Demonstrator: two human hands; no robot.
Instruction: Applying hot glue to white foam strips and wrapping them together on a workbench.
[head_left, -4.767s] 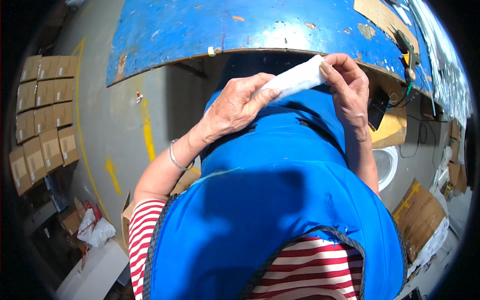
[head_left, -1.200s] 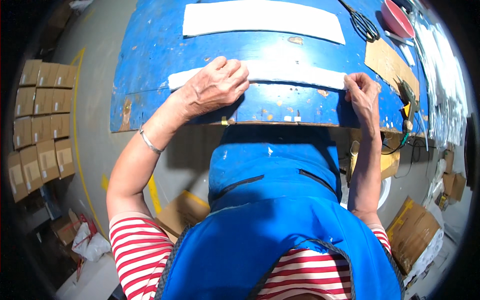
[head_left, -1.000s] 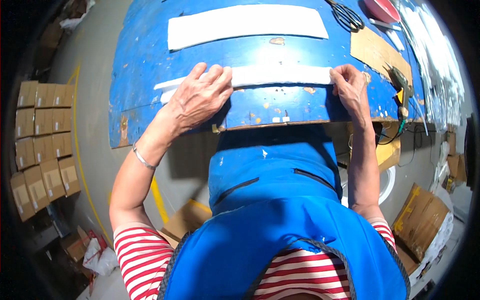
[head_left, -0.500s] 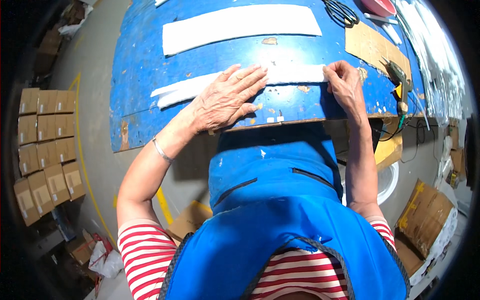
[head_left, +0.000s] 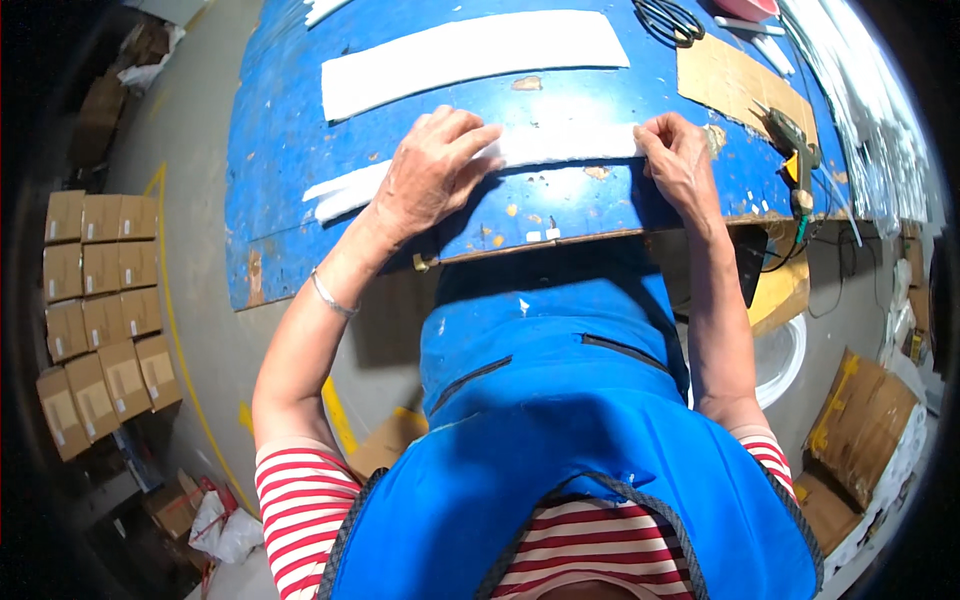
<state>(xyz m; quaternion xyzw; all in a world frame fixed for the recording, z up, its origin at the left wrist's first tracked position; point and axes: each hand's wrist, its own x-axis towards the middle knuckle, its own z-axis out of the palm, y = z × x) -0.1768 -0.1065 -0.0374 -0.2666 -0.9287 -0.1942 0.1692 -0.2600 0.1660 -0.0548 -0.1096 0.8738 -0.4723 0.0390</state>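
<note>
A long strip of soft white padding, which looks folded lengthwise, lies along the front of a blue worktable. Its left end parts into two layers like an open fork. My left hand is on the strip left of its middle, fingers curled and thumb closed against them on its edge. At the strip's right end my right hand pinches the corner between thumb and fingertips. Farther back, a wide flat piece of white padding rests on the table, touched by neither hand.
To the right, a glue gun lies partly over a cardboard sheet. A coiled black cable, a pink bowl and a heap of white strips are beyond. Stacked cartons stand on the floor at left.
My left hand was spread flat on the strip; now it is raised and curled, its fingers closing on the edge. My right hand keeps its pinch. The view has shifted slightly.
</note>
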